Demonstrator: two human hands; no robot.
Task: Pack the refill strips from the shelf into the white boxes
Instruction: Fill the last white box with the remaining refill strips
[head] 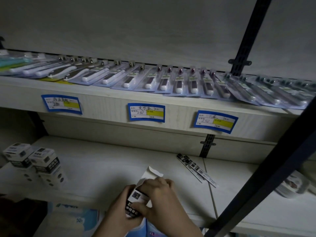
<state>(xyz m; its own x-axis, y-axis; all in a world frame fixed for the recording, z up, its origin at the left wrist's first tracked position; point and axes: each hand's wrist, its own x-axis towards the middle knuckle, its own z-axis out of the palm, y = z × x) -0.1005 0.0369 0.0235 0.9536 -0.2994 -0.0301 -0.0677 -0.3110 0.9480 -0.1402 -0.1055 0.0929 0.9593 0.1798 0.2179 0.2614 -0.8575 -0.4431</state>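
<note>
Midway through packing: one white box [136,200] held low at the front edge of the lower shelf [102,168], its top flap [152,173] standing open and pointing away toward the back

Left hand [118,207] curled round the left side and bottom of the box, steadying it; right hand [160,197] laid over the right side near the mouth, thumb pressed on the printed face, fingers bent over the top edge. Both clamped on the same box, none spread free. Impossible to tell from this view whether strips already sit inside, since the fingers hide the opening

Refill strips [196,170] lying loose on the same shelf, to the right and well apart from the box, a small fanned bunch crossing the seam between shelf panels. Two more white boxes [32,161] standing at the far left of the shelf, just beside each other. Blister-packed toothbrushes [153,79] in a row on the upper shelf, blue price labels [146,112] stuck to its front lip

Likely next: right hand released from the box and sent out to the right for the bunch, left keeping the mouth open and tilted toward it. Needs the strips gathered parallel and fed in end first, flap kept clear; dim light makes the alignment harder to judge
</note>
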